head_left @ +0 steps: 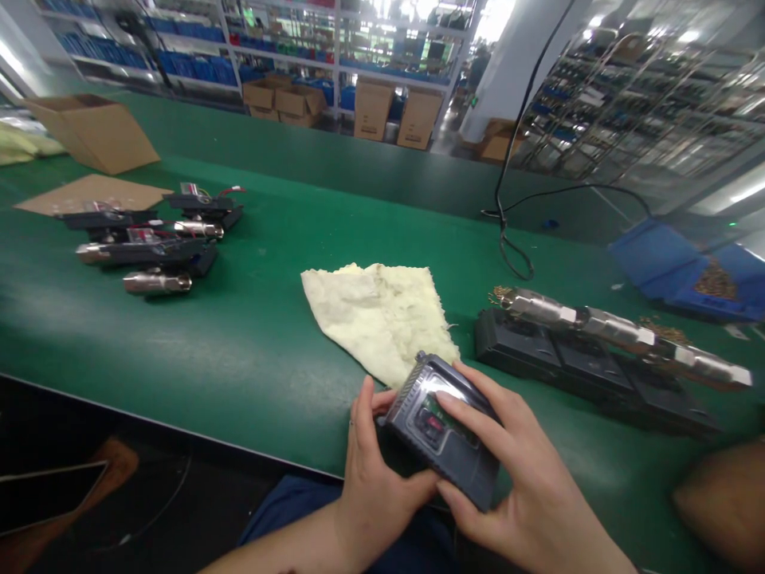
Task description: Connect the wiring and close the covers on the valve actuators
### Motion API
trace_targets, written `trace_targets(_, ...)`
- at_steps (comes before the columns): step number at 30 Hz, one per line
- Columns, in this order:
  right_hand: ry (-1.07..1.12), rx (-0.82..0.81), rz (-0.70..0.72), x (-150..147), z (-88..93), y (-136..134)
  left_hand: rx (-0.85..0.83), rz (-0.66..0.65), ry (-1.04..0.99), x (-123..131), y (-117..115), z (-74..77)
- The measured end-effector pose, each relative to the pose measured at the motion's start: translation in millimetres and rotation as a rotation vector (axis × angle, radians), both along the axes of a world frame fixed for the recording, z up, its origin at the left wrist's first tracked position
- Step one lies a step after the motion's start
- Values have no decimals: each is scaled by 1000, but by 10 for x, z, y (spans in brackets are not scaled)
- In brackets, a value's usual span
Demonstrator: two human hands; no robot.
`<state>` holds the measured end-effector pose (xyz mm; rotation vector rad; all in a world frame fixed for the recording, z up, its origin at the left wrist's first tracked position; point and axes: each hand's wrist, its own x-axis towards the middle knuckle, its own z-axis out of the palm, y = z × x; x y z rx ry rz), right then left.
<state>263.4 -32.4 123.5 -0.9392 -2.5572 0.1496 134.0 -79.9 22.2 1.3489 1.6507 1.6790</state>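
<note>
your left hand (376,494) and right hand (529,462) pinch the housing (453,461) between them, its long axis slanting from far left to near right, on your side of the cloth (382,311).

An assembly workshop or a factory can be recognised: a long green workbench (263,327) is occupied by dark housings (519,344) with metal fittings (541,309), small brass-coloured pieces (715,281) are kept in a blue bin (657,259), and tall shelves (336,56) behind are loaded with blue containers (194,67).
</note>
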Motion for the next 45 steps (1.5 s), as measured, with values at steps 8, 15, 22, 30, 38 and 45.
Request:
trace_targets(8,21,25,17,-71,10,-85,54,-534,-120,-622,15,102)
trace_targets(15,62,-19,43,-56,-34,-326,-432,-821,-286,-838,188,463)
trace_targets(22,606,-766,-341,98,-341,-624,-224,-736,-22,-756,-162,184)
trace_targets(30,620,-1047,-267,99,-463,-728,-81,-776,-27,-732,-312,136)
trace_targets(38,388,-764,-71,93,-415,-699,-60,-753,16,-672,-288,169)
trace_targets(45,354,-797,-56,201,-539,-769,-102,-800,53,-660,-303,249)
